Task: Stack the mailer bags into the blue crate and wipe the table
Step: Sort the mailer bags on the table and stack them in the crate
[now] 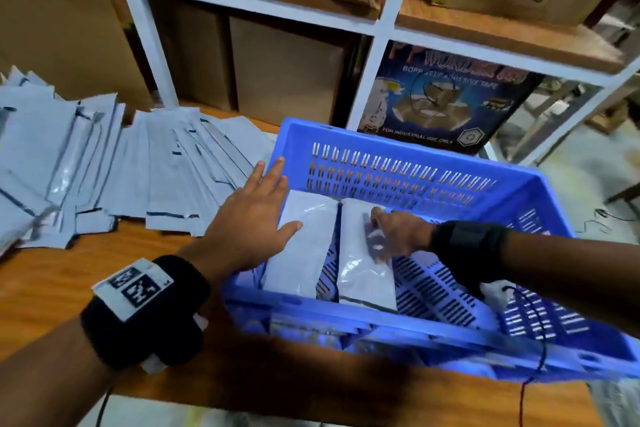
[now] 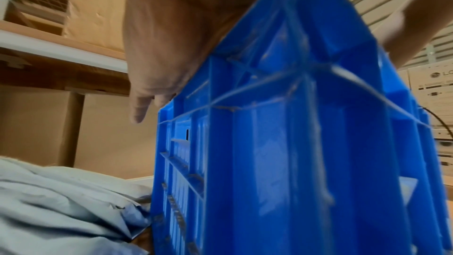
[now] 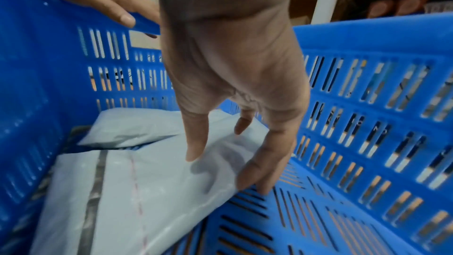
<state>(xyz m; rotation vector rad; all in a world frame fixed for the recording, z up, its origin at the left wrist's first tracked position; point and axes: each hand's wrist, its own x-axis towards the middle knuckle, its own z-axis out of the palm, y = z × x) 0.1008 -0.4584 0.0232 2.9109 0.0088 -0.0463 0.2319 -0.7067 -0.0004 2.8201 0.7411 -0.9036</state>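
Observation:
The blue crate (image 1: 398, 146) stands on the wooden table (image 1: 52, 288), right of centre. Two grey mailer bags lie side by side on its floor, the left bag (image 1: 301, 253) and the right bag (image 1: 360, 277). My left hand (image 1: 252, 218) rests flat over the crate's left rim, fingers spread, seen against the crate's outer wall (image 2: 282, 143) as the left hand (image 2: 166, 46). My right hand (image 1: 394, 232) is inside the crate, straight fingers touching the right bag (image 3: 137, 191) near its edge, with the right hand (image 3: 245, 104) holding nothing. A wide pile of mailer bags (image 1: 104, 163) covers the table's left.
A white shelf rack (image 1: 377, 45) with cardboard boxes stands right behind the table. A printed tape carton (image 1: 446, 104) sits behind the crate. A thin cable (image 1: 540, 340) hangs from my right wrist over the crate's near rim. Bare wood shows along the near table edge.

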